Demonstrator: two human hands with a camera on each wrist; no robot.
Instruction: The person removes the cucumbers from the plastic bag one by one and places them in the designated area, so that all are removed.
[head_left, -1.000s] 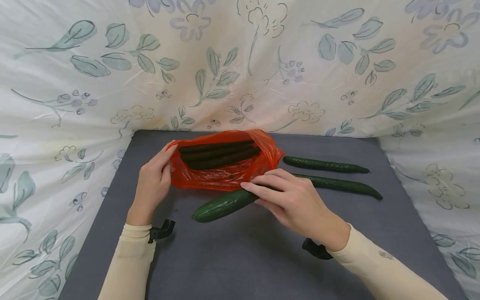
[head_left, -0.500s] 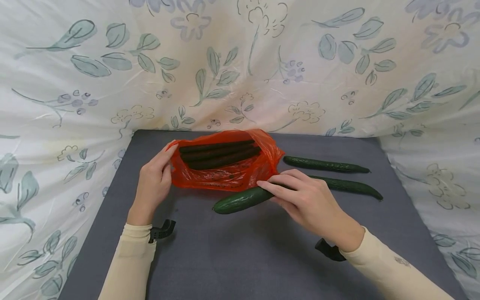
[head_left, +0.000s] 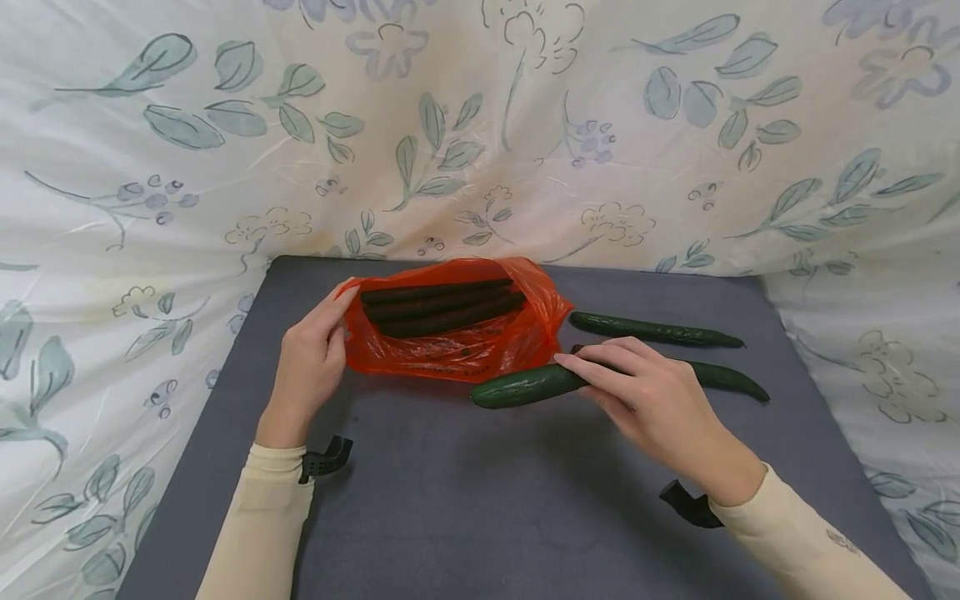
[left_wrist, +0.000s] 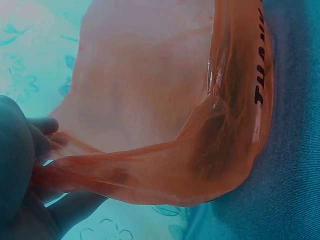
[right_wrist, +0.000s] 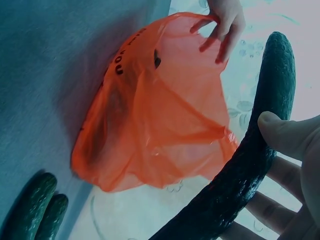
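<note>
A red plastic bag [head_left: 420, 365] lies with its mouth spread towards me, several dark cucumbers [head_left: 442, 310] side by side inside it. My left hand [head_left: 309, 367] pinches the bag's left rim between thumb and fingers; in the left wrist view the thin film [left_wrist: 125, 172] bunches at the fingers. My right hand [head_left: 648, 400] grips another cucumber [head_left: 521, 387] from above, its rounded end pointing left, just in front of the bag's right side. The right wrist view shows this cucumber [right_wrist: 250, 155] held off the table, thumb on one side and fingers on the other.
Two cucumbers lie on the grey table to the right of the bag: one farther back [head_left: 660, 331], the other [head_left: 727, 379] partly hidden by my right hand. A floral cloth [head_left: 420, 167] hangs behind and along both sides of the table [head_left: 465, 517].
My right hand has moved to the right and slightly away from me, carrying its cucumber along. My left hand and the bag stay nearly where they were.
</note>
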